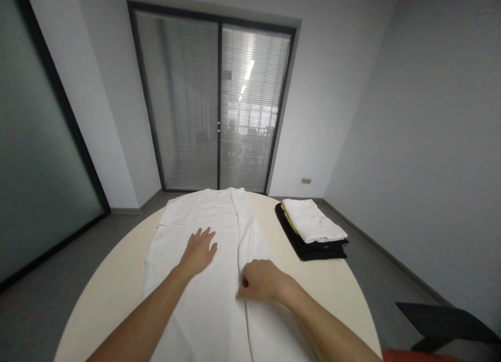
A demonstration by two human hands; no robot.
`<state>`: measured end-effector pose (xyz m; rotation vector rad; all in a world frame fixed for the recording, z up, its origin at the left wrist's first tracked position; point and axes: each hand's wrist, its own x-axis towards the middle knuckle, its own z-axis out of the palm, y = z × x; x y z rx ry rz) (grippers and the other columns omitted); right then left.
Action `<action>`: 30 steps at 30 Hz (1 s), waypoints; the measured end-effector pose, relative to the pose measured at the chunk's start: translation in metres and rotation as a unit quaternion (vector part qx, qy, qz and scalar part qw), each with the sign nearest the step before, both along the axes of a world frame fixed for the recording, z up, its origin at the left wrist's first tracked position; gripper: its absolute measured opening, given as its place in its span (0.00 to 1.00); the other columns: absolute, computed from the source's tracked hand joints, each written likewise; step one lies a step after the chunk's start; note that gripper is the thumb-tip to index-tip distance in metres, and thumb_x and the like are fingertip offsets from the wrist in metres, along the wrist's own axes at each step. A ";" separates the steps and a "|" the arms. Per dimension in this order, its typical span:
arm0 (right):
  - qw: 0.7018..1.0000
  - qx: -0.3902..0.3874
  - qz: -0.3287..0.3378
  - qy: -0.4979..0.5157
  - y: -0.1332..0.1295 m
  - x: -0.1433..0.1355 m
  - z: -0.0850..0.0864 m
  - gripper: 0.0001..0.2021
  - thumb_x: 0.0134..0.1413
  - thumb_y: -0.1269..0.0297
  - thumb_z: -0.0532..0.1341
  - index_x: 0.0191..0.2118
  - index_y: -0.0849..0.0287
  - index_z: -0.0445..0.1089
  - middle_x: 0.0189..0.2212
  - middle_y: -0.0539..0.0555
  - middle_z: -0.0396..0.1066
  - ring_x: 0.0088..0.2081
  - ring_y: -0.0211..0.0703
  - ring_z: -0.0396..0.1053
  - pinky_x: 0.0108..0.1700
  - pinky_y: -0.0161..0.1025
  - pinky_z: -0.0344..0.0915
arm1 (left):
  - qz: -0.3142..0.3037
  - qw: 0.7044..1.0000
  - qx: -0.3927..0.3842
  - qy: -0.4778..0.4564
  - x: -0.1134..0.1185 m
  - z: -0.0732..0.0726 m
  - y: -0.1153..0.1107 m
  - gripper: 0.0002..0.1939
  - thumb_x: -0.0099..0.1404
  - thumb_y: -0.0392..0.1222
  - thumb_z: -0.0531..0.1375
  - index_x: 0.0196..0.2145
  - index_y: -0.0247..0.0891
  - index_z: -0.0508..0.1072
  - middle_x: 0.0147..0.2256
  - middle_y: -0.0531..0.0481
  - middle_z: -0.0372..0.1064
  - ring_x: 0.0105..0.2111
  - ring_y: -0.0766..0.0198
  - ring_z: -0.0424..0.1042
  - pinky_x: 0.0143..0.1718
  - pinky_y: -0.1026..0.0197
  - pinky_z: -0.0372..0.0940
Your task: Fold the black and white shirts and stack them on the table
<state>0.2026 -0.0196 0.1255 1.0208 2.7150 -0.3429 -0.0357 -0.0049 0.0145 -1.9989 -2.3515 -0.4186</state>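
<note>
A white T-shirt lies spread on a round cream table, its collar end at the far side. Its right part is folded inward, leaving a long edge that runs down the middle. My left hand rests flat on the shirt with its fingers spread. At the folded edge, my right hand is closed, with the fingers curled in and the cloth's edge at the fingertips. The exact grip is partly hidden by the knuckles.
A stack of folded clothes, white on top with yellow and black below, sits on the table to the right. A black chair part stands at the lower right. Glass doors with blinds are behind the table.
</note>
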 end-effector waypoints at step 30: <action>0.976 -0.038 0.166 0.138 -0.050 0.023 -0.052 0.38 0.60 0.43 0.55 0.71 0.49 0.45 0.71 0.62 0.39 0.70 0.69 0.36 0.66 0.69 0.34 | -0.090 0.979 -0.182 0.025 0.016 0.035 -0.033 0.35 0.66 0.57 0.50 0.67 0.42 0.55 0.69 0.38 0.46 0.67 0.37 0.47 0.61 0.35 0.50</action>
